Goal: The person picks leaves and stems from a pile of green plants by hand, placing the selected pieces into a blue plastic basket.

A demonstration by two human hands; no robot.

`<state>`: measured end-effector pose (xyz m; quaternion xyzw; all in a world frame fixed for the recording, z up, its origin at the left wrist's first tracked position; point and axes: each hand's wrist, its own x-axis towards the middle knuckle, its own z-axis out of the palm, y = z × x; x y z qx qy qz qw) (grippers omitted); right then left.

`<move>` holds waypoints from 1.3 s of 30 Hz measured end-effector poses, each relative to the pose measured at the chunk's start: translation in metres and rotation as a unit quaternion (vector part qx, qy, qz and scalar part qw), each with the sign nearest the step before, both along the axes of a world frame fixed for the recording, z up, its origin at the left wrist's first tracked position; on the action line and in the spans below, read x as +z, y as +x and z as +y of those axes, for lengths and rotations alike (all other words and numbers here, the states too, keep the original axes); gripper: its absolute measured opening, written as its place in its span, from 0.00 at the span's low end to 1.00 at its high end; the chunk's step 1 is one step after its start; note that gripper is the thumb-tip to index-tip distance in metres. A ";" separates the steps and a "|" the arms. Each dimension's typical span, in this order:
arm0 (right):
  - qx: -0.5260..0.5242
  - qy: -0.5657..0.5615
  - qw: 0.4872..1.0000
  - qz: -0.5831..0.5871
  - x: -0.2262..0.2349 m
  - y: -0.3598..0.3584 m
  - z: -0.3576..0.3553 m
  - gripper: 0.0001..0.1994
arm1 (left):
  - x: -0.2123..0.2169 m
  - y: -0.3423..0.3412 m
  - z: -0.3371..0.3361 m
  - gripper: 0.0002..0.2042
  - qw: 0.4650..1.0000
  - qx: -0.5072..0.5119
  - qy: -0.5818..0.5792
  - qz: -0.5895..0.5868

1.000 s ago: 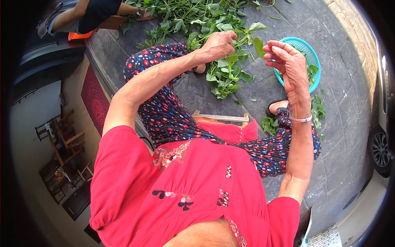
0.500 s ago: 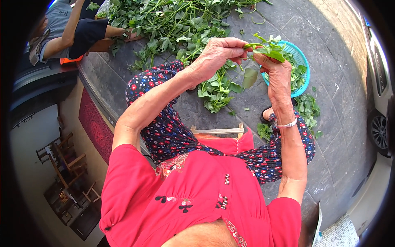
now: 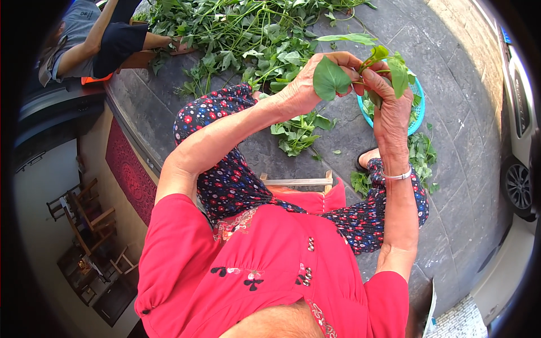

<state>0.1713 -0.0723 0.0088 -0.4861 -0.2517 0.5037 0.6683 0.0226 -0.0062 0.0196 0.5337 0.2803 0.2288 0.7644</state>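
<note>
Grey stone paving [image 3: 451,186] is being used as the working ground, with a large heap of leafy green vines [image 3: 242,34] spread across it ahead of the seated person. A leafy sprig [image 3: 360,65] is being held up between both hands, above the knees and just in front of a turquoise basket [image 3: 418,115]. The left hand [image 3: 310,84] is being kept closed around the sprig's broad leaf end, while the right hand [image 3: 389,107] is being pinched shut on its stem beside the smaller leaves. The sprig's long axis is being held roughly crosswise, from left to right; the right hand is nearer the basket. Loose trimmed leaves [image 3: 298,132] are lying on the paving below the hands. Another person [image 3: 96,42] is being seen at the upper left, and a parked car [image 3: 515,141] at the right edge.
</note>
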 end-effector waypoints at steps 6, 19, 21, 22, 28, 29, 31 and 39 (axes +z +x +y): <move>-0.004 0.036 0.995 -0.091 -0.001 0.002 -0.004 0.10 | -0.011 0.004 -0.003 0.13 0.997 0.039 0.048 0.038; -0.004 0.042 0.996 -0.077 0.008 0.004 0.000 0.09 | -0.004 0.008 -0.001 0.11 0.985 0.120 0.121 0.011; 0.017 0.036 0.999 -0.021 0.007 0.003 0.000 0.09 | -0.009 0.009 -0.001 0.11 0.985 0.122 0.120 0.001; 0.018 0.038 0.999 -0.020 0.005 0.003 0.000 0.09 | -0.010 0.008 0.000 0.11 0.985 0.126 0.120 -0.006; 0.011 0.055 0.998 -0.032 0.005 0.002 -0.002 0.10 | -0.006 0.008 0.004 0.10 0.965 0.109 0.239 -0.011; 0.005 0.071 0.997 -0.009 -0.003 0.007 -0.003 0.10 | 0.000 0.008 0.001 0.11 0.975 0.117 0.188 -0.031; -0.001 0.075 0.997 -0.001 -0.004 0.008 -0.001 0.10 | 0.007 0.007 0.002 0.11 0.983 0.107 0.146 -0.036; 0.010 0.058 0.998 -0.038 0.005 0.005 -0.003 0.09 | 0.003 0.010 0.010 0.09 0.946 0.140 0.288 -0.041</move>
